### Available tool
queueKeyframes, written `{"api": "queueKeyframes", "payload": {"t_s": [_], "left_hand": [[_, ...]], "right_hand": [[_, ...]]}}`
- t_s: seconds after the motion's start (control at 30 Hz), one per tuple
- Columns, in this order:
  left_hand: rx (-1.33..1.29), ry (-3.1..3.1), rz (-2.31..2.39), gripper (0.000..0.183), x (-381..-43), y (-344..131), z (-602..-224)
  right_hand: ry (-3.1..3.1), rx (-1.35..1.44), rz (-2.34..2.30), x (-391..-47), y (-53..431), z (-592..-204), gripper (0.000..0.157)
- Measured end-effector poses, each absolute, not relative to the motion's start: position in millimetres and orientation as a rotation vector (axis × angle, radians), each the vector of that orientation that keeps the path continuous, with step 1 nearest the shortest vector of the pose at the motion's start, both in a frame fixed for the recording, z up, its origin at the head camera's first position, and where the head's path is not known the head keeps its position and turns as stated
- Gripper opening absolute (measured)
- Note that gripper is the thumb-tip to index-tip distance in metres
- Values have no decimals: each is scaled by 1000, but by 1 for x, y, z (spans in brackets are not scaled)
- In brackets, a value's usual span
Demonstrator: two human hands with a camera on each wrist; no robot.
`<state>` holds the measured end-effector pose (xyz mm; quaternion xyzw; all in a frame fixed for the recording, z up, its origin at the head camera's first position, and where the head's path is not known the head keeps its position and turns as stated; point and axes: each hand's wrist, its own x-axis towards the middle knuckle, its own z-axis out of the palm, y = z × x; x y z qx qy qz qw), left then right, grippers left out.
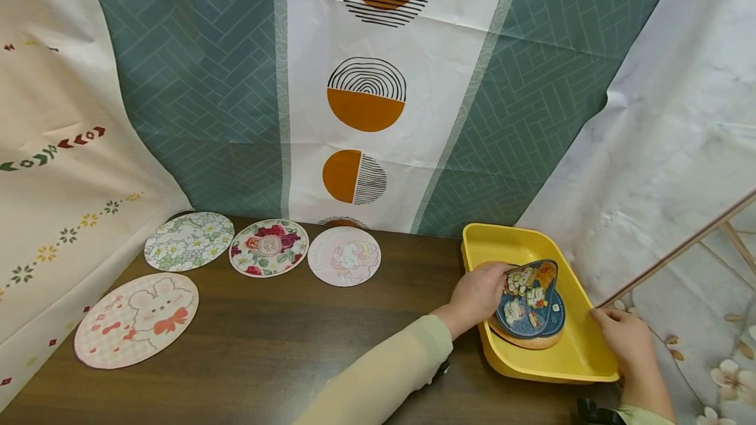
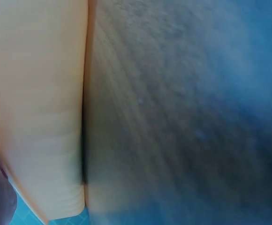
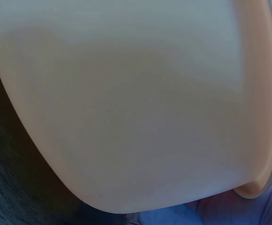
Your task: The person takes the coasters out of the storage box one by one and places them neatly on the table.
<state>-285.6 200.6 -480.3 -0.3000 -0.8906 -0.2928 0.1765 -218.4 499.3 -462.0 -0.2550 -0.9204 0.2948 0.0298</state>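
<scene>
While the left hand (image 1: 481, 290) reaches into the yellow tray (image 1: 508, 236) at the right of the frame, careful handling seems to call for a light pinch at the very edge of the blue mat (image 1: 522, 303), so that one layer peels away without creasing or dragging what lies under it. A slow lift, clear of the rim, looks safer than a sideways pull, which could slide the whole pile. A firm right hand (image 1: 632, 340) would stop the tray from tipping.

The blue mat, printed with small cartoon figures, sits in the tray, left of its middle, with its upper part tilted up. Whether it is one bent mat or two overlapping ones, I cannot tell. Below it, the edge of a brown mat (image 1: 534, 344) shows. The left fingers close narrowly on the blue mat's left edge, so nearly all of it spreads to their right; how many layers they pinch is hidden. The right fingers grip the tray's right-hand rim, well apart from the mats.

At the left of the frame, on a dark wooden table (image 1: 266, 340), lie four flat mats: white flowers (image 1: 189, 241), roses (image 1: 268, 248), a pink unicorn (image 1: 344, 256), and a bow-wearing animal (image 1: 137, 321). Neither wrist view shows the fingertips clearly.
</scene>
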Motion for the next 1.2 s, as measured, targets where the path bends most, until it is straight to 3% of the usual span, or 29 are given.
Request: {"api": "queueKeyframes", "payload": {"t_s": [0.63, 1.2], "left_hand": [[-635, -2310, -1621, 21, -290, 181, -485], [-290, -2009, -2245, 18, -301, 150, -493]], "right_hand": [[-2832, -786, 912, -218, 499, -462, 63], [-2832, -760, 900, -218, 500, -462, 62]]}}
